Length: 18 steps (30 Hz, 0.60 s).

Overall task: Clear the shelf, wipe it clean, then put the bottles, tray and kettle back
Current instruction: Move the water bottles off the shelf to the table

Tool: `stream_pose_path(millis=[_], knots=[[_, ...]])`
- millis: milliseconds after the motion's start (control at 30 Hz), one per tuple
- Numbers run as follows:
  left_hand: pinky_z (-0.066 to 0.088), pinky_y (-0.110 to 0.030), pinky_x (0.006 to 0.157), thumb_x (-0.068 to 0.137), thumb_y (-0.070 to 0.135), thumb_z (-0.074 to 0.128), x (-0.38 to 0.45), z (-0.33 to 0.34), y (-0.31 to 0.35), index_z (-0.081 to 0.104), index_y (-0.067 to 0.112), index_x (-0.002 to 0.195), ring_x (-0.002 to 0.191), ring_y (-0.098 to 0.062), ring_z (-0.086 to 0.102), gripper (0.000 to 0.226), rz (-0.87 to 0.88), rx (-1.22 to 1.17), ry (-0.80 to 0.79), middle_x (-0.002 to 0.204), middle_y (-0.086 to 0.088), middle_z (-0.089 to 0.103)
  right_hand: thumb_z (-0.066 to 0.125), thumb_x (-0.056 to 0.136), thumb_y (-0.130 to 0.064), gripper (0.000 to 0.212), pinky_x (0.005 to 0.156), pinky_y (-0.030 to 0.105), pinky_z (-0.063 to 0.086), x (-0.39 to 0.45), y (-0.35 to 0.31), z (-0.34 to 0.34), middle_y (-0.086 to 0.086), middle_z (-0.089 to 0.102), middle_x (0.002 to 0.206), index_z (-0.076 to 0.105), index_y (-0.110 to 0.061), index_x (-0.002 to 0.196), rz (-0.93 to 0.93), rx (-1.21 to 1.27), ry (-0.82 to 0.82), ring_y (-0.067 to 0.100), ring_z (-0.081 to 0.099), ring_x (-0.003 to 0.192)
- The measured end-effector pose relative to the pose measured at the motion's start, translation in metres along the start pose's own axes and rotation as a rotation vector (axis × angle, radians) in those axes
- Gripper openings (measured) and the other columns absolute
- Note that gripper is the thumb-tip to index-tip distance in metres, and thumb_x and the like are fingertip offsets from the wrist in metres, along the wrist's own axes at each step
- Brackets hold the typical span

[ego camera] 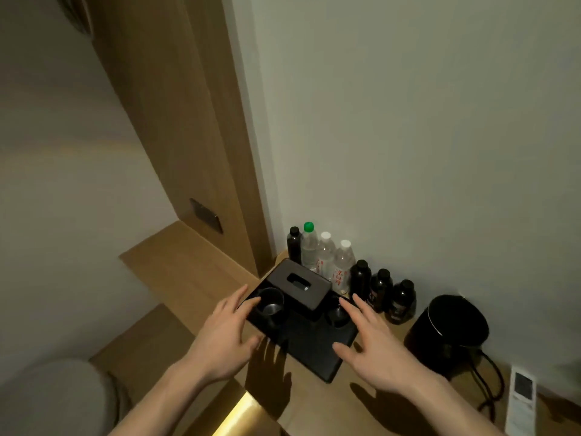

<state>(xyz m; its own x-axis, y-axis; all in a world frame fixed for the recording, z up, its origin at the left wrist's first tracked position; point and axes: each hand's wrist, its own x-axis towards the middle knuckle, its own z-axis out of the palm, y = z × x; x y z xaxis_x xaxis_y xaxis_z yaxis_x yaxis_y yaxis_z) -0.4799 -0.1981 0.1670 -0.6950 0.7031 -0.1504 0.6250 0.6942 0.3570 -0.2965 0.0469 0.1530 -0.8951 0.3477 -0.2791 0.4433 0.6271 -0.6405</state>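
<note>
Hands flank the black tray (309, 347) on the shelf (176, 262): your left hand (228, 336) and right hand (374, 350) spread wide, palms down, holding nothing. Bottles (333, 262) behind tray, kettle (449, 328) right of it.

we have a single view, worn on the head, looking forward and steeply down into a wall corner. the black tray (309, 347) sits just below frame centre, close under us; beyond it the wall fills the upper frame, to its left rises a wooden panel (176, 127), our forearms entering from below it.
</note>
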Motion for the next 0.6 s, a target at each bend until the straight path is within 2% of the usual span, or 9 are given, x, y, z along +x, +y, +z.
stream_pose_path(millis=[267, 467, 600], knots=[[0.022, -0.038, 0.125, 0.096, 0.049, 0.060, 0.124, -0.011, -0.011, 0.022, 0.038, 0.161, 0.156, -0.016, 0.013, 0.076, 0.113, -0.023, -0.075, 0.171, 0.011, 0.006, 0.060, 0.096, -0.053, 0.087, 0.127, 0.040, 0.010, 0.049, -0.006, -0.020, -0.019, -0.013, 0.168, 0.002, -0.047, 0.160, 0.075, -0.012, 0.107, 0.017, -0.005, 0.157], [0.020, -0.037, 0.125, 0.095, 0.045, 0.061, 0.219, -0.005, -0.025, 0.023, 0.032, 0.162, 0.155, -0.026, 0.018, 0.078, 0.163, -0.025, -0.196, 0.172, 0.005, 0.006, 0.062, 0.095, -0.052, 0.082, 0.124, 0.039, 0.028, 0.106, -0.024, -0.016, -0.016, 0.005, 0.169, 0.016, -0.042, 0.161, 0.144, 0.025, 0.181, 0.016, 0.022, 0.154], [0.023, -0.035, 0.124, 0.096, 0.040, 0.058, 0.270, 0.001, -0.039, 0.028, 0.024, 0.161, 0.153, -0.029, 0.026, 0.073, 0.193, -0.018, -0.245, 0.171, -0.001, 0.011, 0.064, 0.094, -0.048, 0.080, 0.124, 0.036, 0.029, 0.167, -0.039, -0.009, -0.009, 0.017, 0.167, 0.023, -0.034, 0.161, 0.185, 0.026, 0.210, 0.015, 0.031, 0.150]])
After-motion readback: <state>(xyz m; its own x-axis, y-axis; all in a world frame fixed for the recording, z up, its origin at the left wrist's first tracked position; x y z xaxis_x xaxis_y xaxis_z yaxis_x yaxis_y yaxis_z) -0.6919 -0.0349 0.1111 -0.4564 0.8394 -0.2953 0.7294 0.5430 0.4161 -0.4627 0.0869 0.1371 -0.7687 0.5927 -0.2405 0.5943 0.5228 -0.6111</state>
